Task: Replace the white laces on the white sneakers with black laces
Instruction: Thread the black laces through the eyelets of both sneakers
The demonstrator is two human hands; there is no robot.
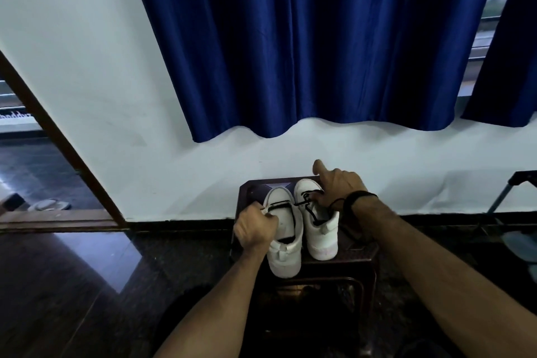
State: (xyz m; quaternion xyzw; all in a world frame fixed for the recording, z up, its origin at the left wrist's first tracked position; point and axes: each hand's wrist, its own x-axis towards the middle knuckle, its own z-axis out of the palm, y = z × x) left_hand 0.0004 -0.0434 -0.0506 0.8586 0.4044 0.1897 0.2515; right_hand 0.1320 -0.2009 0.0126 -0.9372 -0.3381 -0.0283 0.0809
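Two white sneakers, the left sneaker (283,238) and the right sneaker (319,229), stand side by side, toes toward 12 o'clock, on a dark stool (360,253). The left hand (254,227) pinches a black lace (280,204) at the left sneaker's 9 o'clock side; the right hand (337,187) grips lace over the right sneaker, forefinger extended. Blue curtain (313,38) at 12 o'clock.

Two white sneakers (302,227) sit side by side, nearly filling a small dark table (360,253) just beside the white wall (116,125). A blue curtain (305,52) hangs above; open dark floor (87,285) lies to the left.
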